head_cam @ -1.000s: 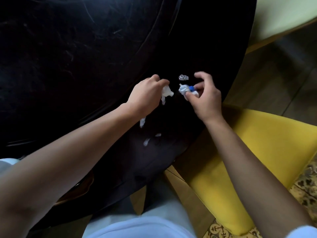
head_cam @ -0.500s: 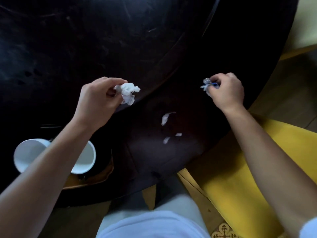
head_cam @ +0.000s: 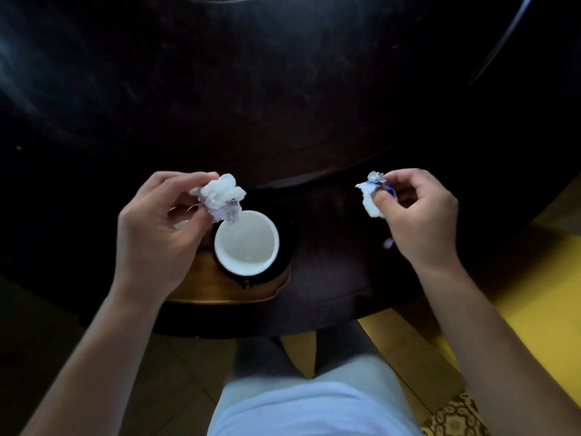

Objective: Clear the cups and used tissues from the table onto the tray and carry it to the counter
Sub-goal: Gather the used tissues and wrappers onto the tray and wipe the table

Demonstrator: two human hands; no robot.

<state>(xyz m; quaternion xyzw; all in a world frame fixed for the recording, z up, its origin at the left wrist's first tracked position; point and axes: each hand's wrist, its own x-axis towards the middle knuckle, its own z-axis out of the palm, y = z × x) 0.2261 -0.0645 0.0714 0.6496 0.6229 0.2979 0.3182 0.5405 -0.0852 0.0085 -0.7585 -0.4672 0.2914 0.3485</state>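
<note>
My left hand [head_cam: 160,234] pinches a crumpled white tissue [head_cam: 220,193] just above the far rim of a white cup [head_cam: 246,243]. The cup stands upright and looks empty on a brown wooden tray [head_cam: 217,286] at the near edge of the dark round table [head_cam: 283,89]. My right hand [head_cam: 418,215] is off to the right above the table edge, holding a small white tissue with a blue bit and a silvery foil scrap [head_cam: 372,191]. A tiny white scrap [head_cam: 388,243] shows just below that hand.
A yellow chair seat [head_cam: 531,313] lies at the right beside the table. A patterned rug [head_cam: 456,416] is at the lower right. My own legs in light clothing [head_cam: 314,401] fill the bottom middle. Dark floor lies to the left.
The view has swung left, bringing the tray and cup under my hands. My left hand carried its tissue over the cup. My right hand still holds its scraps. The table scraps have mostly left view.
</note>
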